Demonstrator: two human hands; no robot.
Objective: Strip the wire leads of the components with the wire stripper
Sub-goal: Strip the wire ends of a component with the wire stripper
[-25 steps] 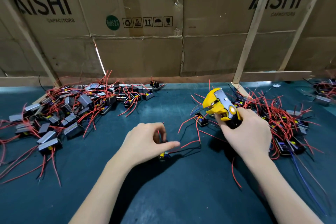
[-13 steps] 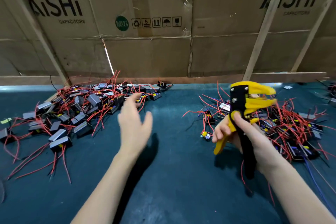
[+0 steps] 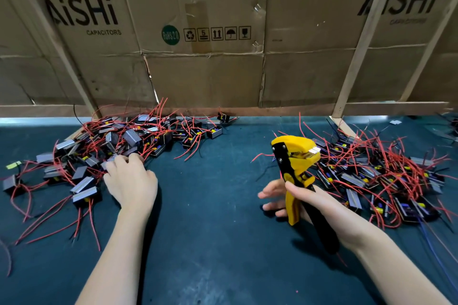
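Meanwhile, right hand grips the upright wire stripper; left hand, fingers curled, touches the left component pile.

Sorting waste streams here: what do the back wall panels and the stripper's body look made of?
Wall panels: corrugated cardboard, matte brown, with printed box symbols, creases and tape. Wire stripper: seemingly moulded plastic, yellow and black, with grey metal-looking jaw tips.

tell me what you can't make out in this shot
Head view only:
- Left hand fingertips: buried in the left component pile, so whether they hold a component is unclear.
- Right hand fingers: motion-blurred behind the wire stripper.
- Lead ends, stripped or not: too small.
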